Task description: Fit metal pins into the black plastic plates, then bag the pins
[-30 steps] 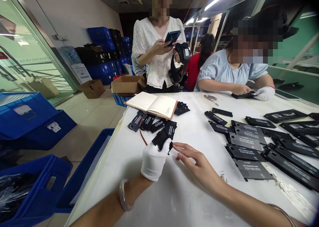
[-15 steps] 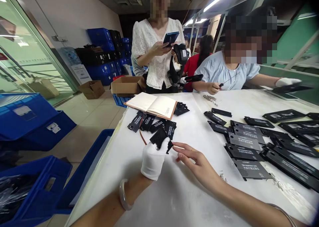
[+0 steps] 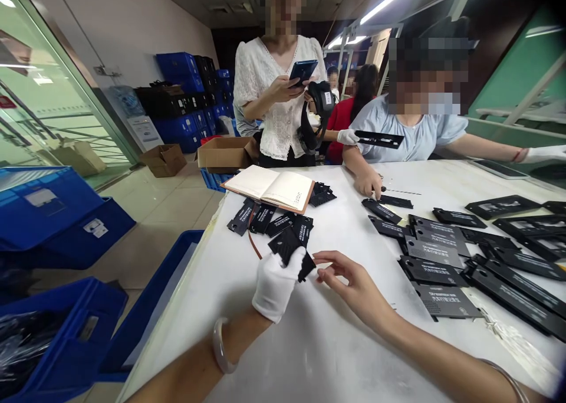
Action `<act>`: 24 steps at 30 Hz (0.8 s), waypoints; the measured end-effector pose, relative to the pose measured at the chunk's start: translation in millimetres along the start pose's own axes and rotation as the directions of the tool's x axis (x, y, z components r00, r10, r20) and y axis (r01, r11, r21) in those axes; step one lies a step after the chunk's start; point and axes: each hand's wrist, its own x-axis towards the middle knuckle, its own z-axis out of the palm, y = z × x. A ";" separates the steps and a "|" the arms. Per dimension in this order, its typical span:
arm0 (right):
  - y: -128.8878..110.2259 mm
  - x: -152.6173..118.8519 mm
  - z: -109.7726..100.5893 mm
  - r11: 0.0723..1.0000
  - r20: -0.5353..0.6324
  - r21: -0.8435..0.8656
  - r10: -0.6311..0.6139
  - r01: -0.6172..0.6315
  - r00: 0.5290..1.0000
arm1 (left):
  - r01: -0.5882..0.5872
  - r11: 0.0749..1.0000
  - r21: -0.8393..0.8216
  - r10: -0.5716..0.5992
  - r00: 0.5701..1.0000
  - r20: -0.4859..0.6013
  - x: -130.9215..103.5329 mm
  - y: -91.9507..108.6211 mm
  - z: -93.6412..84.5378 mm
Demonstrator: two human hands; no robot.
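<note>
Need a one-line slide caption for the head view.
Gloved left hand grips a small black part over the white table, bare right hand open beside it.

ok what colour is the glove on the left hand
White. The left hand wears a white glove, shut on a small black part; only the head view shows it.

Pale print marks the black tags (image 3: 265, 219) beside the open notebook (image 3: 272, 186) and the black plates (image 3: 435, 252) spread across the white table (image 3: 336, 344), but none of it (too small and blurred) can be read.
</note>
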 end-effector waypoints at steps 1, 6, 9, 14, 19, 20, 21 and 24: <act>0.8 1.4 -1.3 1.000 0.030 -0.018 -0.008 0.009 1.000 | -0.050 0.999 0.005 0.049 0.998 0.045 -1.3 2.0 -0.9; 0.2 7.5 -16.8 0.995 0.239 -0.101 0.050 -0.027 0.970 | -0.113 0.994 -0.003 0.113 0.991 0.070 -4.8 10.9 -11.1; -1.6 8.2 -28.1 0.981 0.410 -0.190 0.118 -0.041 0.905 | -0.031 0.977 -0.212 0.020 0.998 -0.055 0.9 9.0 -14.8; -3.3 6.3 -38.9 0.923 0.538 -0.376 0.149 0.079 0.830 | -0.009 1.000 -0.020 0.006 0.993 -0.122 19.6 -10.7 -12.0; -5.9 15.2 -68.3 0.685 0.343 -0.693 0.039 0.225 0.939 | -0.373 0.793 0.481 0.304 0.927 0.219 31.2 -20.2 -12.5; -6.1 17.8 -76.0 0.629 0.309 -0.746 0.039 0.217 0.950 | -0.388 0.753 0.531 0.282 0.920 0.271 32.1 -19.0 -12.9; -6.3 20.1 -83.0 0.584 0.290 -0.785 0.047 0.209 0.956 | -0.393 0.719 0.573 0.252 0.916 0.312 32.6 -17.3 -13.1; -7.2 24.7 -96.2 0.530 0.269 -0.828 0.088 0.183 0.959 | -0.405 0.643 0.650 0.200 0.908 0.368 32.3 -10.8 -12.8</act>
